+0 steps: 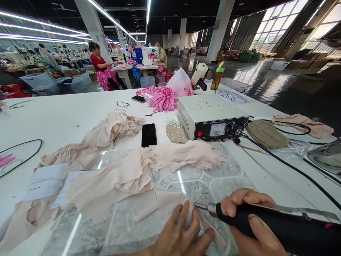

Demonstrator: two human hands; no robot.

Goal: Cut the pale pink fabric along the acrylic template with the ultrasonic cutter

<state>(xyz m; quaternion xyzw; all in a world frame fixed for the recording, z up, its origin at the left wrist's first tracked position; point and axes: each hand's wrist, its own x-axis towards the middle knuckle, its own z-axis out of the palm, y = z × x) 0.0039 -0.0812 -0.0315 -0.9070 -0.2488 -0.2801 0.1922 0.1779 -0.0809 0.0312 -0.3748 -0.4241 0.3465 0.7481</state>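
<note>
My left hand (183,233) lies with fingers spread on a pale beige fabric piece (170,202), pressing it against the glossy marbled sheet (133,227). In my right hand (253,220) is a handheld ultrasonic cutter (282,224) with a black grip and slim metal tip. The tip meets the fabric's edge just beside my left fingertips. Part of the piece is hidden under my left hand. Beyond it lie stacked beige fabric pieces (114,177) and another beige stack (186,154).
A control box (213,110) with a dial stands behind, its black cable (287,165) crossing the right side. A phone (149,135), paper slips (46,181), brown templates (266,134) and pink strips (163,99) lie around. Co-workers (99,65) are in the background.
</note>
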